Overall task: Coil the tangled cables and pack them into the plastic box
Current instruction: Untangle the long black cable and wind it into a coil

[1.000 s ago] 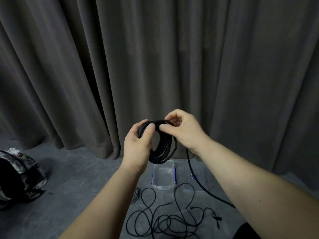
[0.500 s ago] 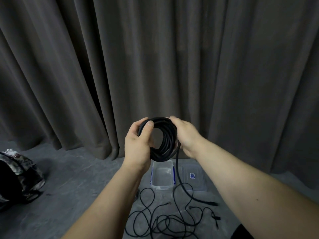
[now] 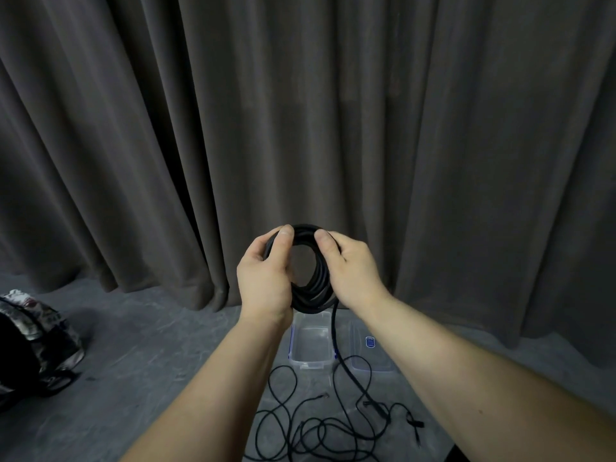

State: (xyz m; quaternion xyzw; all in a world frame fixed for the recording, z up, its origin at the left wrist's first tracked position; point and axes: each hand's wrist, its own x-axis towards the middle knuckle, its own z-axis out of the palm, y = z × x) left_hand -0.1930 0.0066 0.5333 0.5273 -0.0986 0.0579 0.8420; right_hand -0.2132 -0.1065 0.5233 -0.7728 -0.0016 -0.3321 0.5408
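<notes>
Behind everything, grey curtain floor to top, grey floor below. Camo bag far left on floor, well apart from the work. Person's arms reach fwd from bottom of frame.

Both hands up in front of curtain, holding black cable coil between them, above the box. Left hand grips coil's left side, thumb over the top strands. Right hand grips right side, fingers curled over the top. Coil looks many turns deep.

Tail of that cable drops from coil's lower right, runs past the box edge to the floor. Clear plastic box sits open on floor under the hands, nothing visible inside; its lid just beside it on the right. Tangled thin cables loose on floor nearer the person, not coiled yet.

Step, my read: winding 1st cable, nearly done. Next needs: pull in remaining tail w/o loosening turns, then lower coil into box. Thin cables remain after.
</notes>
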